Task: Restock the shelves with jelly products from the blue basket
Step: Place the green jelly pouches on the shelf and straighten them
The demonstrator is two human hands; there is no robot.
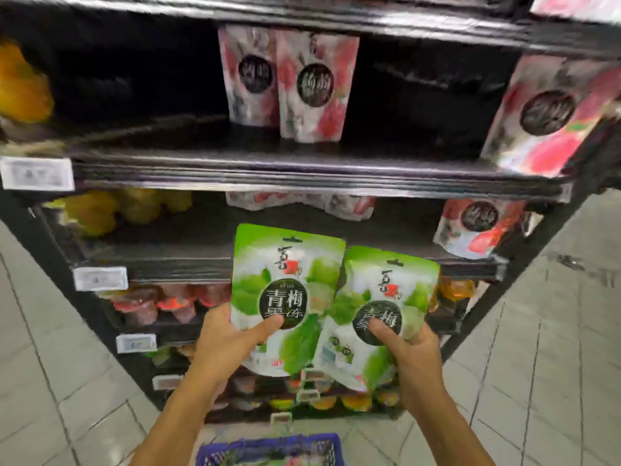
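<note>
- Store aisle, head-cam view: I hold two green jelly pouches up in front of a black shelf unit [302, 178], one per hand.
- L hand [228, 341] grips the left green pouch [285, 284] at its lower edge, thumb pressed across the front, other fingers hidden behind the pack.
- R hand [408, 351] grips the right green pouch [386, 297] the same way: thumb on the dark round label, fingers curled behind.
- The 2 pouches sit side by side w/ inner edges meeting. The left one is upright and higher, the right one tilted a bit clockwise.
- Both are level w/ the mid shelves, not resting on any shelf.
- Blue basket [268, 449] is on the tiled floor [537, 331] at bottom of frame, between my forearms. Its contents are too blurred to tell.
- Top shelf: 2 pink-and-white pouches [312, 85] standing at centre, another pink pouch [544, 116] leaning at far right, yellow packs [20, 82] at far left.
- Next shelf down: a pink pouch [477, 227] at right, more yellow packs on the left.
- Lower shelves: rows of jelly cups [161, 304], red and orange.
- White price tags [37, 173] are clipped on the shelf edges, text unreadable.
</note>
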